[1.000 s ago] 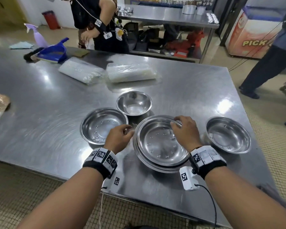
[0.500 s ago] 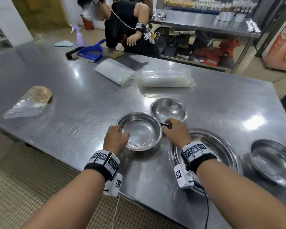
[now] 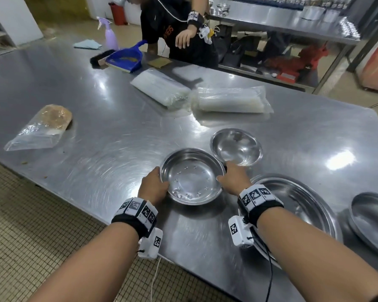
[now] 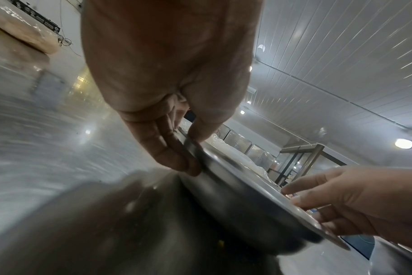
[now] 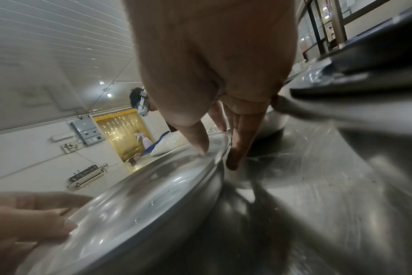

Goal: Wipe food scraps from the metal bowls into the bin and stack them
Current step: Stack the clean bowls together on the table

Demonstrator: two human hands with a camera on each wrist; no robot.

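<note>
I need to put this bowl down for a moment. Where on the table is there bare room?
Bare steel lies left of the held bowl, between it and the plastic bag, and along the near edge under the left hand. It is crowded to the right: small bowl, stacked bowls beside the right hand, and an edge bowl.

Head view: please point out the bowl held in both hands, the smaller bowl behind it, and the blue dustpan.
held bowl (image 3: 191,177): head view, on its inner floor.
smaller bowl (image 3: 236,149): head view, on its inner floor.
blue dustpan (image 3: 127,58): head view, on the scoop's inside.
</note>
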